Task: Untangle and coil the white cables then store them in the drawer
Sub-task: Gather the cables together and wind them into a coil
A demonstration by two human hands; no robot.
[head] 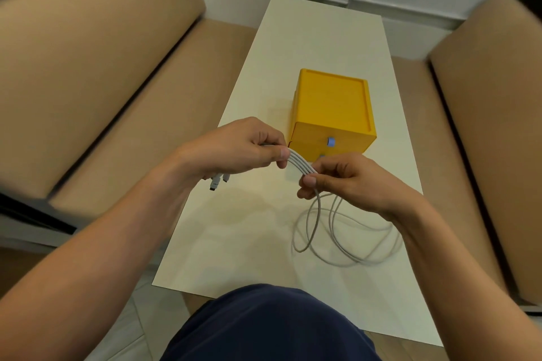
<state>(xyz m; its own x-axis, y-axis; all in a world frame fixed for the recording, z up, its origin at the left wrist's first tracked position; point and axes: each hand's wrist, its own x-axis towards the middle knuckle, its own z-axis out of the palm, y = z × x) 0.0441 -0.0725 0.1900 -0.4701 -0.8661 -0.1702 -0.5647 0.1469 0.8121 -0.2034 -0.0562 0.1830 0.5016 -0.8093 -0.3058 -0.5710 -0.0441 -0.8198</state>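
Note:
Several strands of white cable [300, 163] run side by side between my two hands above the white table [308, 47]. My left hand [237, 146] pinches the bundle near its plug ends [218, 182], which stick out below the palm. My right hand [349, 182] pinches the same strands a short way to the right. From there the cables drop into loose loops [343, 231] lying on the table. Just behind my hands stands a yellow drawer box [333, 105] with small blue knobs [331, 141]; its drawers look closed.
Tan sofas flank the narrow table: one on the left [96, 67], one on the right [487, 114]. My knee in dark blue fabric [269, 325] sits at the table's near end. A white wall base runs behind the table.

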